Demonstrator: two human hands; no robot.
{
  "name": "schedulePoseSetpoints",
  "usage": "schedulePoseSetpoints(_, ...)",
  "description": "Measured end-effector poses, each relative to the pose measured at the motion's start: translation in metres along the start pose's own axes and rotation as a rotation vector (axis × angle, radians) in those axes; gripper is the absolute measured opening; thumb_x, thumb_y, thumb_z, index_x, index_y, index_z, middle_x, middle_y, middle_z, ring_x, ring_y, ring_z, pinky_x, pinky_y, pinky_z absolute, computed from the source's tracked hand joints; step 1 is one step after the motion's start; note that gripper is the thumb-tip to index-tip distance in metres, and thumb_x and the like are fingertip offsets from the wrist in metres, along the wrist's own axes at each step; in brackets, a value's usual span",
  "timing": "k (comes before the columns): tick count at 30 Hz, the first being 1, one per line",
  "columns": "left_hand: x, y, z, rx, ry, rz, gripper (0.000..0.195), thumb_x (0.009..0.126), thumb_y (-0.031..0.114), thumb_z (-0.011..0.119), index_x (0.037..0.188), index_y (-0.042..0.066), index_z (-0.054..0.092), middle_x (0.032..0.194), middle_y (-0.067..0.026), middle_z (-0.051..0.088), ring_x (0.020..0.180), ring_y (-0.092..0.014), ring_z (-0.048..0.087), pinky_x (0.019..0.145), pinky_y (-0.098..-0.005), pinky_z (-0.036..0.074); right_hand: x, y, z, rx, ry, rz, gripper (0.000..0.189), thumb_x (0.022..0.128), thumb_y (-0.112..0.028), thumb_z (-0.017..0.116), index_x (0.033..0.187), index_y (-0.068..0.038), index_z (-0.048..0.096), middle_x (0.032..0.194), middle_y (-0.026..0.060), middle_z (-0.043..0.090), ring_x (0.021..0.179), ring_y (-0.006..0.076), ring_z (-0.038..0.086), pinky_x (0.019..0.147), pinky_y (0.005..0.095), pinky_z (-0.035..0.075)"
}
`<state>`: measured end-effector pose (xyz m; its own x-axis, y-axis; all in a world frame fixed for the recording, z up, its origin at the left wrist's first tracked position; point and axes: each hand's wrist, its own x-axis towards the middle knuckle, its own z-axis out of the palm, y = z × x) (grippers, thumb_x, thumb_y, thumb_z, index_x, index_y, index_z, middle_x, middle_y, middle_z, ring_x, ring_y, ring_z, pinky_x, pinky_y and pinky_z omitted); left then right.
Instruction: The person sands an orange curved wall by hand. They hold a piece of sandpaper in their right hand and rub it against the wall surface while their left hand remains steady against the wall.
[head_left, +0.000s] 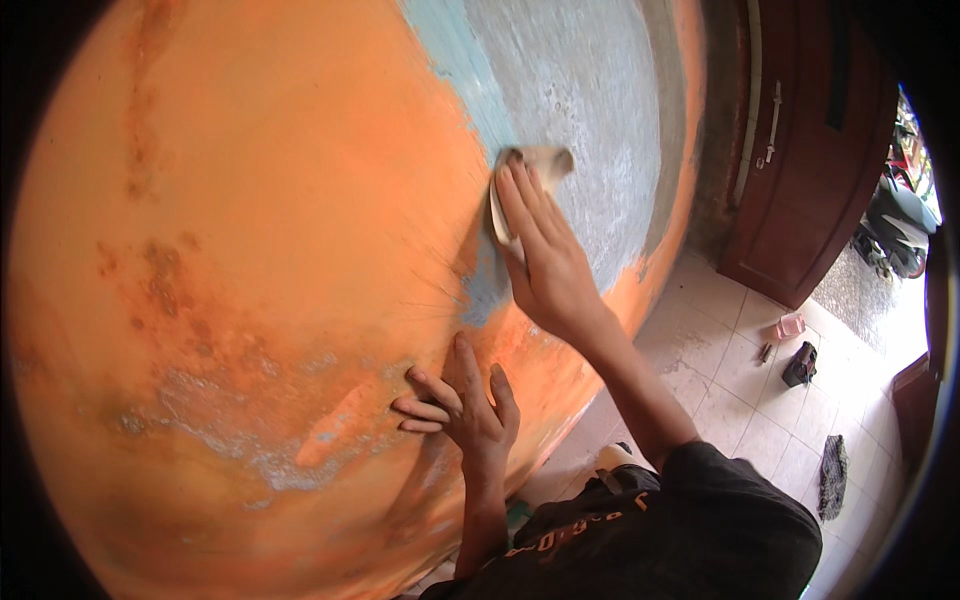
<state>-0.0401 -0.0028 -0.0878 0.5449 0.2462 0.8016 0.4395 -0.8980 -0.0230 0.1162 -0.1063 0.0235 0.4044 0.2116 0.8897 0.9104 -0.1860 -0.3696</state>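
My right hand (546, 259) lies flat against the wall, fingers together, pressing a curled beige sheet that looks like sandpaper (551, 163) to the surface. One corner of the sheet bends up past the fingertips and looks blurred. Beneath it, a light blue strip (469, 67) meets a scraped grey patch (592, 97). Lower and to the left, my left hand (472, 409) rests on the orange painted wall (300, 172) with its fingers spread and nothing in them. Flaking, stained paint (225, 420) surrounds that area.
A dark red-brown door (787, 172) with a metal handle stands at right, near a motorbike (896, 229) outside. On the tiled floor (712, 367) are a pink container (790, 325), a small black bag-like object (800, 365) and a patterned cloth (832, 478).
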Motion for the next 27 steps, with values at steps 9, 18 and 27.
schedulePoseSetpoints(9, 0.004, 0.001, -0.001, 0.040, 0.044, 0.017, 0.052, 0.101, 0.039, 0.048, 0.148, 0.017, 0.051, 0.165, -0.0238, -0.011, 0.142, -0.052, -0.031, 0.105, -0.0604, -0.028, 0.017, -0.003, -0.009, -0.110, -0.018, 0.024, 0.066, 0.093, -0.011, 0.059, 0.152, 0.000, 0.031, 0.155, 0.0217, 0.037, 0.143, 0.0411, 0.035, 0.112, 0.0536, 0.033)
schedulePoseSetpoints(18, 0.001, 0.000, 0.001, -0.003, 0.036, 0.008, 0.052, 0.102, 0.039, 0.047, 0.149, 0.017, 0.049, 0.165, -0.0240, -0.011, 0.142, -0.052, -0.030, 0.105, -0.0602, -0.029, -0.039, -0.016, 0.006, -0.163, -0.196, 0.106, 0.069, 0.090, -0.009, 0.059, 0.152, 0.000, 0.032, 0.156, 0.0210, 0.036, 0.144, 0.0410, 0.034, 0.113, 0.0545, 0.032)
schedulePoseSetpoints(27, -0.001, -0.001, -0.004, -0.004, -0.006, 0.003, 0.053, 0.102, 0.041, 0.047, 0.149, 0.018, 0.049, 0.165, -0.0219, -0.012, 0.141, -0.051, -0.033, 0.104, -0.0615, -0.029, -0.069, -0.027, 0.018, -0.086, -0.160, 0.130, 0.070, 0.088, -0.010, 0.061, 0.152, -0.002, 0.034, 0.154, 0.0205, 0.039, 0.144, 0.0397, 0.035, 0.111, 0.0553, 0.034)
